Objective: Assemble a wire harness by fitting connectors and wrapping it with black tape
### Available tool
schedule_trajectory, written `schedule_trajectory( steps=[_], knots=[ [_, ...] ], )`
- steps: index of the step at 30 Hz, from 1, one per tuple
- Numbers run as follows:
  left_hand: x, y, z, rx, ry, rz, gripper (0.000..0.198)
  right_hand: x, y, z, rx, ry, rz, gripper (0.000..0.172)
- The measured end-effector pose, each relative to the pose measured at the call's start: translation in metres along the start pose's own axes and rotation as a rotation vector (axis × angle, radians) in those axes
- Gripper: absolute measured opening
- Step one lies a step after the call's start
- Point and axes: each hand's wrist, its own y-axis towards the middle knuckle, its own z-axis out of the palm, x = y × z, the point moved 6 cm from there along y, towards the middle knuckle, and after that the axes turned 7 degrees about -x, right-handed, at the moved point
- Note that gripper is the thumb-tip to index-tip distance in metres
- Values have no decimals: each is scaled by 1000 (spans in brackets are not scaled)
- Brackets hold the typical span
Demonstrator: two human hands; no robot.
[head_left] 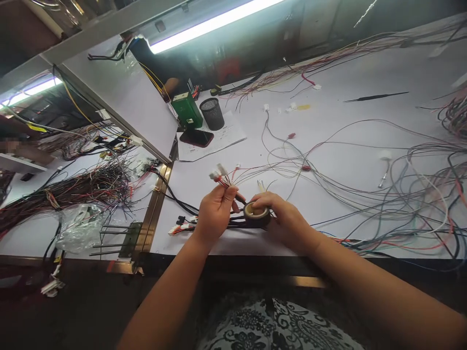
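My left hand (215,212) pinches a bundle of thin wires just behind their white connectors (218,172), which stick up past the fingertips. In my right hand (288,216) is a roll of black tape (257,219), with fingers in and around its pale core. A short dark strip runs between the roll and the bundle; whether it is tape or wrapped wire I cannot tell. Black cables (237,223) pass behind both hands at table height. Left of my left hand lie more connectors (177,230) with orange and red wires.
A phone (197,137) rests on papers beside a green box (187,111) and a black mesh cup (212,114). Loose wires (412,184) spread over the right side; tweezers (375,96) lie farther back. At left stand a divider panel (124,97) and a metal pronged fixture (129,239).
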Motion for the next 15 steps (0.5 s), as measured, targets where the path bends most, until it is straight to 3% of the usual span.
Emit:
schedule_trajectory(
  steps=[3, 5, 8, 11, 13, 15],
  knots=[
    [-4, -5, 2, 13, -163, 20, 27, -28, 5, 0, 68, 263, 304, 22],
    [-14, -2, 7, 90, -165, 113, 28, -41, 15, 6, 100, 302, 393, 28],
    [-34, 7, 16, 231, -13, 379, 28, -49, 36, 21, 127, 193, 358, 47],
    [-43, 16, 23, 284, 202, 631, 27, -47, 44, 30, 146, 77, 311, 37],
    [-40, 22, 22, 226, 329, 661, 27, -44, 37, 26, 144, 126, 354, 35],
    [-32, 24, 22, 178, 391, 596, 27, -35, 25, 16, 130, 220, 342, 36]
  ],
)
